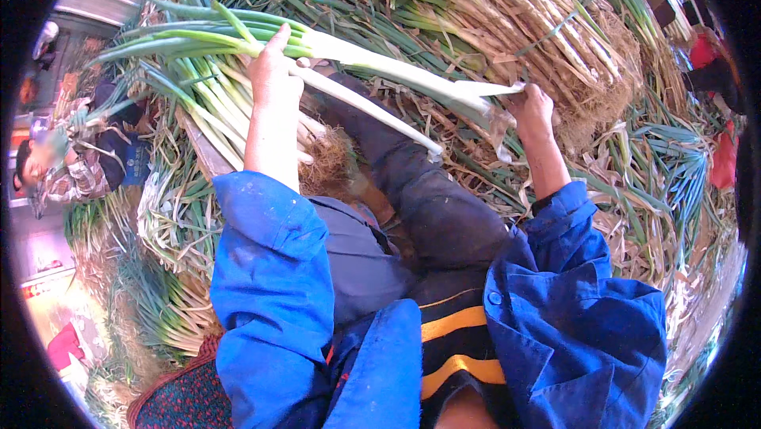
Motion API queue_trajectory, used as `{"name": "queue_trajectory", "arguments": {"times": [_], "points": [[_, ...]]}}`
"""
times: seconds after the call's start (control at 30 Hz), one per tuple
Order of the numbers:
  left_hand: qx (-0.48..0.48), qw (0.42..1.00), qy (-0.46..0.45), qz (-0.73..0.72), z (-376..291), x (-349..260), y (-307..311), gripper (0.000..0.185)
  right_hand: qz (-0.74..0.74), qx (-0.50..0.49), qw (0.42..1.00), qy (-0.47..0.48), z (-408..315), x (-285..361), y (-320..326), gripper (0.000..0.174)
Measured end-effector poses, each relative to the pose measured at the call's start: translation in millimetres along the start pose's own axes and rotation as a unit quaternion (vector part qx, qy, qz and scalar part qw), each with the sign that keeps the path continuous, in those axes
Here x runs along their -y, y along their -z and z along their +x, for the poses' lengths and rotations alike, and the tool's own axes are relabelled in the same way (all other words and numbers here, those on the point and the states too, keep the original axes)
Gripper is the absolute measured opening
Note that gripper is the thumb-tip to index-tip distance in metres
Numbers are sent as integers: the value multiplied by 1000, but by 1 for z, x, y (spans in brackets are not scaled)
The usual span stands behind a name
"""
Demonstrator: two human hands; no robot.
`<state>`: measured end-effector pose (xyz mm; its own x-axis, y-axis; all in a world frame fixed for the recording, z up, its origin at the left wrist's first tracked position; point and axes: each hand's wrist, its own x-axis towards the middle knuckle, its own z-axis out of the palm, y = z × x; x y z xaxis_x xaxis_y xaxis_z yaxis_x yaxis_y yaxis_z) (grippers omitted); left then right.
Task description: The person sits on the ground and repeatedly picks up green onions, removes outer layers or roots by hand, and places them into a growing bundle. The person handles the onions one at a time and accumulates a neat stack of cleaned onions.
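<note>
My left hand (276,69) is closed around large green onions where green leaves meet white stalks. One thick stalk (380,66) from it slants down to the right, and a thinner white stalk (374,111) hangs below it. My right hand (532,105) pinches a pale strip of outer leaf (487,88) that runs back to the thick stalk's lower part. Under my left forearm lies a pile of green onions with white stalks (220,90), their brown roots (327,158) near my legs.
A tied bundle of unpeeled green onions (505,18) lies at the upper right. Loose leaves and peelings (630,203) cover the ground around my legs. More green onions (172,310) lie at the lower left, beside a patterned cushion (184,396). Another person (83,176) is at the far left.
</note>
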<state>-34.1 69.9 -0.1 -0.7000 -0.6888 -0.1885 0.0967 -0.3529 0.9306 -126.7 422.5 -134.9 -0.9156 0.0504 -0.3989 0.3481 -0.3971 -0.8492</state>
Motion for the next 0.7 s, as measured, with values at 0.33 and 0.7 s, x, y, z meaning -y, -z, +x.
{"name": "queue_trajectory", "arguments": {"times": [0.33, 0.7], "points": [[-44, 997, 5, -61, 17, -17, 35, 15, -50, -51, 997, -19, 25, 28, 102, 17], [-6, 999, 13, -33, 5, -29, 22, 14, -717, -113, 597, 341, 7, 63, 192, 28]]}}
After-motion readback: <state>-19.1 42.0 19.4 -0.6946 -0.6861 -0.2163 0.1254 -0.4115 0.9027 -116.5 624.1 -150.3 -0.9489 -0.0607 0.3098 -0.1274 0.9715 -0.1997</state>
